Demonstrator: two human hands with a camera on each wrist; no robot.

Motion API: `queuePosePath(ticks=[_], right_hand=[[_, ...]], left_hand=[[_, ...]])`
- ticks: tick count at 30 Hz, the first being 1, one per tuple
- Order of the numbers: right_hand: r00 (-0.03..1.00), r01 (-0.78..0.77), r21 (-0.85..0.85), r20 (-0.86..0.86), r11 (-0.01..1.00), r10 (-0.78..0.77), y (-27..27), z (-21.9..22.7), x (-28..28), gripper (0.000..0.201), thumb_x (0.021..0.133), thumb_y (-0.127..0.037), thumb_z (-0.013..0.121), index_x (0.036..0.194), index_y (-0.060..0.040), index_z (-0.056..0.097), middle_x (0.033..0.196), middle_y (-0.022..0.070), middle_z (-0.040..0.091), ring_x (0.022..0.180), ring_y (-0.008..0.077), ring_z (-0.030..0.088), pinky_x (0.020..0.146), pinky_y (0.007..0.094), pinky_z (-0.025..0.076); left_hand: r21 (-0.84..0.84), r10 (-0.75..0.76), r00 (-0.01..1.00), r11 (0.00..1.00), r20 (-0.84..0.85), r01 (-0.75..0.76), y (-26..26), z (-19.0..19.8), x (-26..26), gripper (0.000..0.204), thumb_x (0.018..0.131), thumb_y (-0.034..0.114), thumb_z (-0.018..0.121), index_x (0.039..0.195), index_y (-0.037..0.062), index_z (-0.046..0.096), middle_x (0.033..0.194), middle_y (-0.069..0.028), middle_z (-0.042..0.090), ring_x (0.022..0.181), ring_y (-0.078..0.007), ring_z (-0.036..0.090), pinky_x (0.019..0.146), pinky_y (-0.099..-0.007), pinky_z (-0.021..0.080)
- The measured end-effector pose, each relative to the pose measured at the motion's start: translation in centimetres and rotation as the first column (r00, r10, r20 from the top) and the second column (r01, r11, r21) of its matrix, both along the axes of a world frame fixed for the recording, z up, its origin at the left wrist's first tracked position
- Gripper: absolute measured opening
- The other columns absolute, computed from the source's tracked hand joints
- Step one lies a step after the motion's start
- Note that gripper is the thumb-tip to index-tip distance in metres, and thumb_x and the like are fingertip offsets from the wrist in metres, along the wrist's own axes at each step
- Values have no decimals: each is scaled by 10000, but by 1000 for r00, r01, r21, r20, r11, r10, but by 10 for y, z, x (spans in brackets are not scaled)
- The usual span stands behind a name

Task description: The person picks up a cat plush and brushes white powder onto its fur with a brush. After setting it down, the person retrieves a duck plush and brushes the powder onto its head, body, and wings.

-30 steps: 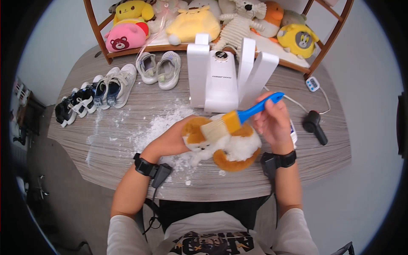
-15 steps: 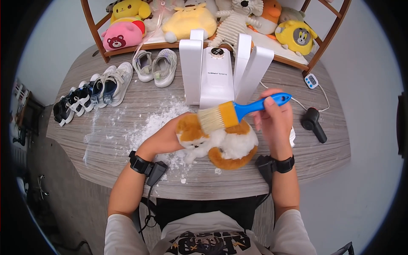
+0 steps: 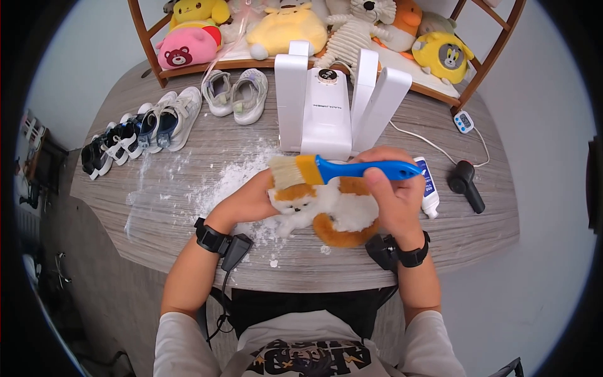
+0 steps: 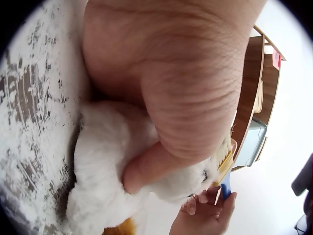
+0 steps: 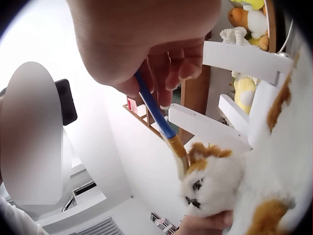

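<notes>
A white and orange plush animal (image 3: 355,213) lies on the table with its head to the left. My left hand (image 3: 247,202) grips it around the head and neck; in the left wrist view the thumb (image 4: 146,169) presses into white fur. My right hand (image 3: 397,195) pinches the blue handle of a brush (image 3: 367,169), thumb below and fingers behind. The pale bristles (image 3: 286,172) lie over the orange top of the plush's head. In the right wrist view the brush (image 5: 177,147) touches the head beside an orange ear.
White powder (image 3: 235,182) is scattered left of the plush. A white device with upright arms (image 3: 326,113) stands behind it. Shoes (image 3: 179,119) line the left side; a white bottle (image 3: 428,191), a black handheld device (image 3: 466,186) and a timer (image 3: 463,122) lie right. Behind is a shelf of plush toys (image 3: 286,31).
The brush has moved left across the plush's head and its handle now lies nearly level. My right hand has come lower, and the bottle beside it shows more. My left hand keeps its grip.
</notes>
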State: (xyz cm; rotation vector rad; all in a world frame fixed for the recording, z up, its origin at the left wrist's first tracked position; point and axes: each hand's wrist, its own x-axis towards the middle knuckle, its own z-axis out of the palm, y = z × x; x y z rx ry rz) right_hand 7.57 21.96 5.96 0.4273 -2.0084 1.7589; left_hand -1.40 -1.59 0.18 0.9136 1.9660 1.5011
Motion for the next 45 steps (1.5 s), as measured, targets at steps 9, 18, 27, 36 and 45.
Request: queuePosePath(ticks=[9, 18, 27, 36, 45], right_hand=[[987, -82, -121, 128, 989, 98, 10, 4, 5, 145, 924, -108, 651, 1022, -3, 629, 961, 112, 699, 831, 140, 641, 767, 280, 515], [995, -73, -141, 50, 987, 81, 29, 6, 9, 161, 883, -105, 688, 991, 9, 652, 941, 105, 684, 861, 159, 657, 779, 287, 515], [993, -75, -164, 82, 984, 89, 26, 10, 14, 159, 854, -100, 716, 973, -2, 676, 936, 117, 708, 876, 193, 690, 794, 300, 524], [979, -155, -283, 84, 947, 186, 30, 16, 14, 183, 827, -93, 737, 993, -24, 698, 958, 113, 719, 866, 192, 682, 789, 306, 513], [981, -177, 41, 93, 983, 173, 30, 9, 9, 182, 854, -102, 722, 1013, -19, 687, 970, 113, 707, 901, 192, 682, 799, 300, 518]], left_hand=[[34, 20, 998, 999, 63, -22, -1, -8, -1, 637, 755, 83, 809, 1313, 31, 507, 1256, -101, 619, 1164, -194, 593, 1019, -341, 459], [14, 5, 999, 1000, 37, -6, -2, -7, -2, 626, 758, 82, 805, 1308, 30, 511, 1256, -105, 620, 1164, -196, 595, 1016, -342, 459], [-3, -7, 998, 1000, -61, 7, -1, -3, -2, 610, 767, 99, 802, 1302, 29, 518, 1245, -110, 625, 1163, -202, 598, 1017, -336, 453], [40, 16, 999, 999, 38, -18, 0, -3, -1, 604, 765, 98, 805, 1295, 26, 524, 1244, -104, 627, 1157, -203, 599, 1015, -341, 456], [59, -7, 1000, 998, 21, 6, 0, -5, -2, 612, 764, 82, 801, 1305, 29, 521, 1253, -103, 625, 1171, -196, 591, 1016, -343, 459]])
